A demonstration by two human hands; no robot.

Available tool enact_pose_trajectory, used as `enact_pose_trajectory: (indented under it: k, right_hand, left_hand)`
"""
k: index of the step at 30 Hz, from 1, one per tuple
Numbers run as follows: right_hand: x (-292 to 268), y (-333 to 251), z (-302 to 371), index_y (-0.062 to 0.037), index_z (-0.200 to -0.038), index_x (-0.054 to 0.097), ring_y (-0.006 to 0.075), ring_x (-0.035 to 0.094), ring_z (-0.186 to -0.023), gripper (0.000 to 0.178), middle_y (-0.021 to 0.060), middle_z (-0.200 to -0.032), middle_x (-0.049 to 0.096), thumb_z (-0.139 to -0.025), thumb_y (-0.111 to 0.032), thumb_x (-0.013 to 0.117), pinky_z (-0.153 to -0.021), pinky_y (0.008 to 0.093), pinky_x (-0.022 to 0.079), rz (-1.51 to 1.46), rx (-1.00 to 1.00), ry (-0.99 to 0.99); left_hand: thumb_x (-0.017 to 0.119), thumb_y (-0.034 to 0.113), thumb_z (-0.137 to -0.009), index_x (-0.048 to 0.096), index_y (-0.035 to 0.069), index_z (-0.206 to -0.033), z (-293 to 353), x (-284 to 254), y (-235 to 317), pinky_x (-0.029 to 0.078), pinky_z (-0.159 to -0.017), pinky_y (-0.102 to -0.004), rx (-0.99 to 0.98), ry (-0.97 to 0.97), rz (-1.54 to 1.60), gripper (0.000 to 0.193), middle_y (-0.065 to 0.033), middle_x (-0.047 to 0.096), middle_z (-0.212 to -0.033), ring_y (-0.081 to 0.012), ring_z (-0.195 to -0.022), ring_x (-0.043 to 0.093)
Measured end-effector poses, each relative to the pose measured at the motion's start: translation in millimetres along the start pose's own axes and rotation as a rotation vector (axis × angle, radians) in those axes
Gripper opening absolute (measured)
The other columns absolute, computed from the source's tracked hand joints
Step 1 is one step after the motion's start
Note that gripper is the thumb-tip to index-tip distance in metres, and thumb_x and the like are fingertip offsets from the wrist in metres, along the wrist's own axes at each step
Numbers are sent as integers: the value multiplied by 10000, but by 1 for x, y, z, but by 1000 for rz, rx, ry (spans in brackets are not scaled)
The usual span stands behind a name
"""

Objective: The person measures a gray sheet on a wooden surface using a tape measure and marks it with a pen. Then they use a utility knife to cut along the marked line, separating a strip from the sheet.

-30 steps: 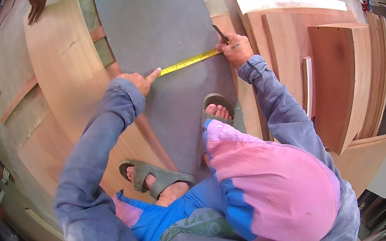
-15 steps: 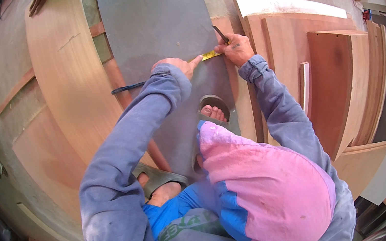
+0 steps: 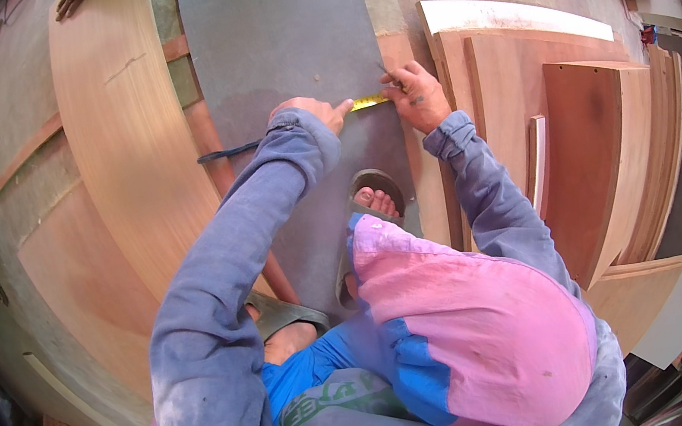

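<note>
Over the long grey board (image 3: 272, 31), a short stretch of yellow tape measure (image 3: 369, 102) runs between my two hands. My left hand (image 3: 311, 112) is closed round the tape measure, its index finger along the blade; the case is hidden. A dark strap (image 3: 230, 152) sticks out to the left from under that wrist. My right hand (image 3: 419, 97) is at the board's right edge, pinching a thin dark pencil-like tool (image 3: 387, 72) that points up and left. Its fingertips are at the tape's right end; whether they touch it I cannot tell.
My sandalled foot (image 3: 377, 197) stands on the grey board. A long pale wood panel (image 3: 120, 96) lies at the left, with another person's hand (image 3: 72, 1) at its far end. Stacked panels (image 3: 515, 84) and a reddish-brown wooden box (image 3: 581, 153) are at the right.
The dark tool in my right hand has turned and looks thinner now. My right hand has shifted slightly right and down, and the tape between my hands lies more level.
</note>
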State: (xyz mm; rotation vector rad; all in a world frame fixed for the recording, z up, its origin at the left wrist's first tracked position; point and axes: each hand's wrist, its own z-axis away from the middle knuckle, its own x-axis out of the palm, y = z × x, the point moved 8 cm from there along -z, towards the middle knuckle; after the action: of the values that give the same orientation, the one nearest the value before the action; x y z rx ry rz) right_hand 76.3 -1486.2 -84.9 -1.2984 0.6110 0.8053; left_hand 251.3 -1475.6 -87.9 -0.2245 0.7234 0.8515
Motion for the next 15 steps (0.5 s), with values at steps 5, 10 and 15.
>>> enact_pose_trajectory:
  k: [5, 10, 15]
  right_hand:
    - [19, -30, 10, -99, -1024, 706, 381, 660, -925, 162, 146, -1073, 629, -879, -166, 678, -795, 448, 545, 69, -167, -31]
    - [20, -15, 2, -94, -970, 710, 381, 672, -924, 143, 160, -1052, 668, -861, -182, 687, -792, 464, 541, 247, -1, -183]
    - [-19, 8, -6, -44, -912, 709, 370, 702, -829, 171, 184, -852, 715, -808, -177, 740, -744, 455, 549, 139, 170, -274]
  left_hand:
    - [536, 127, -959, 267, 332, -1568, 4, -1, 1, 599, -750, -420, -28, -15, 2, 697, -85, 719, -1022, -273, -914, 724]
    - [556, 160, -955, 241, 374, -1570, 7, 2, 0, 590, -746, -530, 1, -13, 40, 724, -66, 706, -1101, -286, -963, 712]
    - [565, 127, -938, 189, 412, -1574, 12, 6, -4, 598, -737, -429, 85, 99, 45, 792, -141, 659, -1067, -301, -894, 717]
